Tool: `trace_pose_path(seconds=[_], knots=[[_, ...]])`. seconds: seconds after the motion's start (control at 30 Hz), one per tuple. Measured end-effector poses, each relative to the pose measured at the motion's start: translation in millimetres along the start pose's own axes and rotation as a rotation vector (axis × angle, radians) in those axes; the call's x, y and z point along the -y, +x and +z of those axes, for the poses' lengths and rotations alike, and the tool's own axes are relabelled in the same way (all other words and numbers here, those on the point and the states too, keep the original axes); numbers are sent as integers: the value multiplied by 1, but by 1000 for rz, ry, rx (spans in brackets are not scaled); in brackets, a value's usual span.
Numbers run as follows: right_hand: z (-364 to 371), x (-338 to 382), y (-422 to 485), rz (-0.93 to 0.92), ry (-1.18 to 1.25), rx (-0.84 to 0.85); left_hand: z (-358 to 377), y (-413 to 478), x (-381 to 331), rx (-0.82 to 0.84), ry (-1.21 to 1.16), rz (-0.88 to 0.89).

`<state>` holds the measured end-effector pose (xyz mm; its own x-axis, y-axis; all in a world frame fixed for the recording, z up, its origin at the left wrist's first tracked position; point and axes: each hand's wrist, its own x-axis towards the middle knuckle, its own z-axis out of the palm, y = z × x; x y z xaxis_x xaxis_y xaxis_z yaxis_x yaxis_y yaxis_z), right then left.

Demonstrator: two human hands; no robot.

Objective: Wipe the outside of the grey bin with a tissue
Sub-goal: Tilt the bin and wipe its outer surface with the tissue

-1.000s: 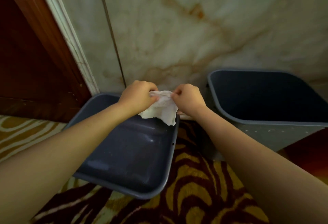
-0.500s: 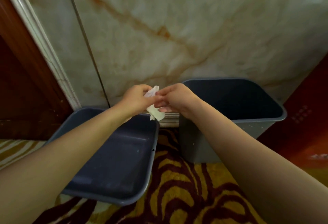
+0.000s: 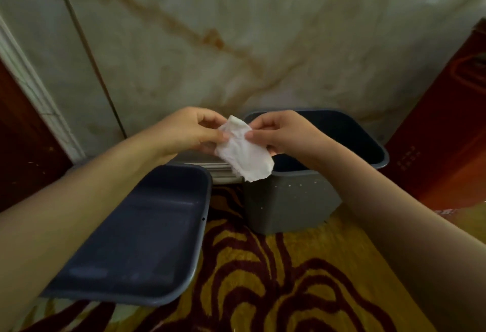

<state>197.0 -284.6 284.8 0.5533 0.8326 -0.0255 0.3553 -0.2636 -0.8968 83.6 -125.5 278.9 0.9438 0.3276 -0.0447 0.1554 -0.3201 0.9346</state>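
Note:
A white tissue [image 3: 243, 148] hangs spread between my two hands, above the gap between two grey bins. My left hand [image 3: 193, 129] pinches its upper left edge and my right hand [image 3: 282, 131] pinches its upper right edge. The upright grey bin [image 3: 289, 200] stands on the carpet against the wall, right of centre, with its dark inside showing. Its front face has small pale specks. The tissue's lower corner overlaps the bin's near rim in the picture; whether it touches is unclear.
A second grey bin [image 3: 136, 239] lies tilted at the left, its opening facing me, partly under my left forearm. A marble wall [image 3: 236, 42] rises behind. A dark wooden door frame [image 3: 23, 134] is at left, a red panel [image 3: 447, 134] at right. Patterned yellow and maroon carpet [image 3: 263, 279] covers the floor.
The view has shifted so the upright bin sits nearer the centre. My hands bunched the tissue half a second ago and now hold it spread out flat between them.

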Motion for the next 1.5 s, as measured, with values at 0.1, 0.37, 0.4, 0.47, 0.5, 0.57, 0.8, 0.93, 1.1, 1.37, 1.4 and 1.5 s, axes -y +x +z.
trace_pose_path(seconds=[0.1, 0.37, 0.4, 0.47, 0.5, 0.57, 0.8, 0.93, 1.1, 1.37, 1.4, 1.5], knots=[[-21, -8, -18, 46, -71, -95, 22, 11, -4, -27, 120, 129], [-78, -41, -61, 126, -46, -476, 100, 38, 6, 166, 830, 336], [-83, -46, -65, 139, -27, -530, 108, 40, 11, 242, 875, 307], [-90, -57, -71, 182, 8, -605, 121, 43, 19, 301, 966, 321], [-91, -62, -74, 202, 20, -626, 125, 45, 22, 278, 1013, 344], [-94, -70, -81, 218, 20, -646, 127, 47, 25, 221, 1049, 390], [-118, -73, -93, 166, 81, -882, 129, 49, 7, 59, 975, 509], [-124, -71, -96, 146, 40, -993, 126, 55, -13, -26, 865, 449], [-127, -70, -94, 113, -59, -1037, 124, 55, -9, -1, 550, 168], [-67, -94, -76, 148, -374, -863, 122, 49, 26, 85, 60, -184], [-57, -98, -72, 170, -397, -815, 121, 49, 29, 83, 48, -197], [-26, -105, -60, 167, -406, -677, 121, 50, 35, 68, 20, -217]])
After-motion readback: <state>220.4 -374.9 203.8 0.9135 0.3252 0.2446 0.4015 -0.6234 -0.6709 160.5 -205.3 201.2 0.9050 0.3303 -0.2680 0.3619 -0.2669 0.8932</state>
